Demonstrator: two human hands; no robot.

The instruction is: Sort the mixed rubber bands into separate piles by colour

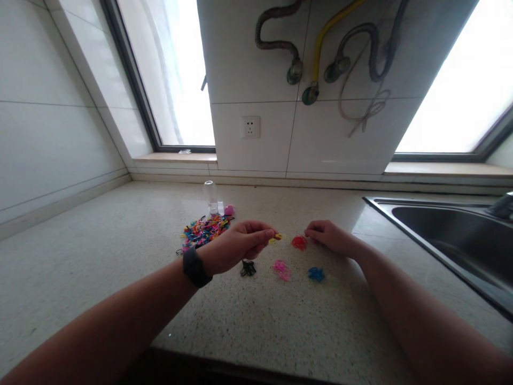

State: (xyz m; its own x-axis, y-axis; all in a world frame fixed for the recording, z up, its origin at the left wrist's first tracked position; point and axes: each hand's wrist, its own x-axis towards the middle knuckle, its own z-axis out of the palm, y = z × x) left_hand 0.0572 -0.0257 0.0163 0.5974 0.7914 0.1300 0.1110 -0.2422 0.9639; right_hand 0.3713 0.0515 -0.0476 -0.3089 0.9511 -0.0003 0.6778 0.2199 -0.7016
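Red pile (299,243): small bands are lying heaped on the speckled counter (100,246); serving as landmark for every place below.
Left hand (246,241): is reaching in from the left of the red pile, fingertips stopping just short of it; thumb and fingers are pinching narrowly on a yellow band (279,236).
Yellow band: is showing at those fingertips, left of the red pile; whether more yellow is lying on the counter beneath, cannot tell.
Right hand (331,238): is resting low just right of the red pile, fingers curling in, tips drawing close together beside its edge; whether they are holding anything, cannot tell.
Black watch (195,266): is circling the left wrist, well left of the red pile.
Pink pile (281,270): is lying nearer the person than the red pile, slightly left.
Blue pile (316,275): is lying nearer the person than the red pile, slightly right.
Black pile (248,268): is lying nearer and farther left of the red pile than the pink one.
Mixed pile (205,230): many-coloured bands are spreading well left of the red pile, partly hidden by the left hand.
Clear container (209,197): is sitting behind the mixed pile, far left of the red pile; a small pink piece (229,210) is lying near it.
Steel sink (383,206): is occupying the counter well right of the red pile.
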